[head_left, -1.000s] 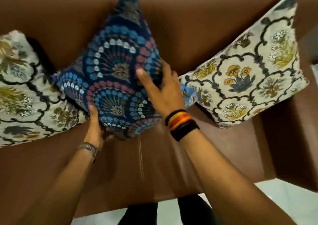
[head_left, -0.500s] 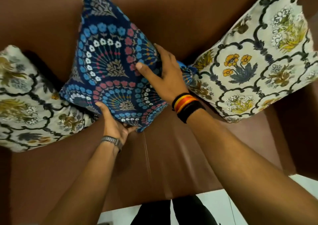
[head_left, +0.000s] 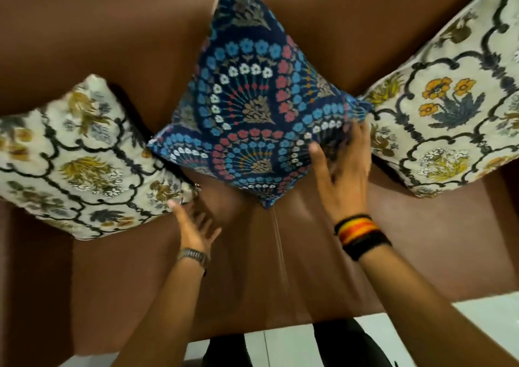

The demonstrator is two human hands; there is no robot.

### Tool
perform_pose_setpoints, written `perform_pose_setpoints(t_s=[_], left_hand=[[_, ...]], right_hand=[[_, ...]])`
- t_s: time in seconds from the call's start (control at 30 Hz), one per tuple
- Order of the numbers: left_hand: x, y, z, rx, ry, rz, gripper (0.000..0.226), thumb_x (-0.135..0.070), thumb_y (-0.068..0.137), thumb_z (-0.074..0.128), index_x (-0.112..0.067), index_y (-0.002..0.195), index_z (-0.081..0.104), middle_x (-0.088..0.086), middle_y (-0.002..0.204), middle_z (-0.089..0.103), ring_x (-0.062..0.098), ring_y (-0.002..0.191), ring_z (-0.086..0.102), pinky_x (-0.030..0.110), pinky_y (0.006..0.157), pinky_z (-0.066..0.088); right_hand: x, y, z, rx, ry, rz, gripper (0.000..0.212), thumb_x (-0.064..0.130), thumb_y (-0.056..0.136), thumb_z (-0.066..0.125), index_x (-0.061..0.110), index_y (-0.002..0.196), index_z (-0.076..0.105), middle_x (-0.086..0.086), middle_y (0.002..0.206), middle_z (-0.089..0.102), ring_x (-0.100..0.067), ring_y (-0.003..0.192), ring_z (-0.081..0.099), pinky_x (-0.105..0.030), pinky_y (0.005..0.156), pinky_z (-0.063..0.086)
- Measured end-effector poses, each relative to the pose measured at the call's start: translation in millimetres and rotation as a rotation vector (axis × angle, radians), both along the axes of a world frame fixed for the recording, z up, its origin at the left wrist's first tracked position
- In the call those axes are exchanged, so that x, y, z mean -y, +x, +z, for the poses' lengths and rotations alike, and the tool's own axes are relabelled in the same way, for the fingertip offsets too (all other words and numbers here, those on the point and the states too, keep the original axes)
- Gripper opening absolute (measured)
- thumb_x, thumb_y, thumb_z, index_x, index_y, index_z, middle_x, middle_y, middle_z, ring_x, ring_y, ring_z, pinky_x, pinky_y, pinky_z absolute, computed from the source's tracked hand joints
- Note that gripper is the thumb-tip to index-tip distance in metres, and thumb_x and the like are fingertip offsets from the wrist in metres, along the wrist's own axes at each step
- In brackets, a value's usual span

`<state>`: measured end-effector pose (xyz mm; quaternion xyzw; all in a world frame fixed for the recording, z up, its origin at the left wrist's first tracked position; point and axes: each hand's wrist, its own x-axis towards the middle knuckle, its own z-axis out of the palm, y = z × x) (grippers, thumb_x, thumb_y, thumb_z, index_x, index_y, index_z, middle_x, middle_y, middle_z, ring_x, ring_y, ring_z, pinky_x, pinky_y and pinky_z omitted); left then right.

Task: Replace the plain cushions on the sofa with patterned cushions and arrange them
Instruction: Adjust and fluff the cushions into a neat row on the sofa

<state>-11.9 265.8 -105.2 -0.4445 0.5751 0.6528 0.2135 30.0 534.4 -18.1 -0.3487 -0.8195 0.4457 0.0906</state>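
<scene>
Head view. Stood on one corner at the middle of the brown leather sofa [head_left: 323,254], leaning against the backrest: a navy fabric cushion with blue, red and white fan-shaped flower rows [head_left: 252,108]. To its left, tilted against the backrest near the sofa's left end and touching the navy cushion's left corner: a cream fabric cushion with black scalloped outlines and ochre flowers [head_left: 78,164]. To its right, propped toward the right end with its near corner just behind the navy cushion's right corner: a second cream cushion with orange flowers and a dark blue plant motif [head_left: 449,108].

Right hand [head_left: 342,170], striped woven bands at the wrist: fingers spread, laid against the navy cushion's lower right edge, thumb on the front face; pressing rather than gripping, apparently. Left hand [head_left: 196,223], metal watch at the wrist: open, palm up, holding nothing, just below the gap between the left cream cushion and the navy one.

No plain cushions visible anywhere on the seat. Swap seemingly done; only final straightening and settling of the middle cushion likely left.

No brand, label or legible writing seen.
</scene>
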Motion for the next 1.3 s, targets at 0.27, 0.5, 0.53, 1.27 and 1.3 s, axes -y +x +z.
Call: perform_pose_setpoints(t_s=[0.27, 0.5, 0.53, 1.27, 1.3], left_hand=[[229, -51, 25, -0.033, -0.589, -0.035, 0.113, -0.096, 0.077, 0.027, -0.024, 0.164, 0.021, 0.007, 0.171, 0.024, 0.033, 0.153, 0.03, 0.048, 0.119, 0.025], [317, -137, 26, -0.13, -0.408, -0.327, 0.132, -0.108, 0.05, 0.045, -0.037, 0.16, 0.026, -0.002, 0.165, 0.04, 0.028, 0.147, 0.043, 0.058, 0.118, 0.035], [318, -140, 23, -0.129, -0.391, -0.357, 0.132, -0.108, 0.051, 0.043, -0.038, 0.161, 0.024, -0.003, 0.168, 0.035, 0.027, 0.15, 0.038, 0.059, 0.119, 0.033], [263, -109, 13, -0.217, 0.214, 0.016, 0.104, -0.096, 0.071, 0.025, -0.042, 0.159, 0.031, 0.006, 0.165, 0.039, 0.036, 0.144, 0.044, 0.073, 0.107, 0.04], [259, -112, 12, -0.228, 0.227, 0.012, 0.102, -0.095, 0.074, 0.022, -0.041, 0.159, 0.031, 0.006, 0.164, 0.04, 0.035, 0.143, 0.045, 0.072, 0.107, 0.04]], right_hand=[[223, -33, -6, 0.154, -0.446, 0.317, 0.051, 0.057, 0.101, 0.058, 0.022, 0.139, 0.06, -0.001, 0.139, 0.066, -0.022, 0.133, 0.063, -0.048, 0.116, 0.049], [324, -155, -17, 0.263, -0.633, 0.088, 0.107, 0.09, 0.088, 0.039, 0.028, 0.171, 0.011, -0.009, 0.18, 0.022, -0.036, 0.164, 0.028, -0.058, 0.132, 0.022], [328, -155, -18, 0.289, -0.633, 0.071, 0.107, 0.092, 0.087, 0.034, 0.031, 0.171, 0.009, -0.009, 0.181, 0.018, -0.037, 0.165, 0.025, -0.06, 0.132, 0.019], [347, -199, 36, -0.056, -0.207, 0.44, 0.076, 0.078, 0.089, 0.056, 0.038, 0.153, 0.05, 0.002, 0.134, 0.052, -0.021, 0.132, 0.056, -0.052, 0.112, 0.051], [343, -200, 35, -0.073, -0.221, 0.429, 0.073, 0.075, 0.092, 0.055, 0.036, 0.154, 0.051, 0.002, 0.133, 0.052, -0.02, 0.131, 0.056, -0.049, 0.112, 0.052]])
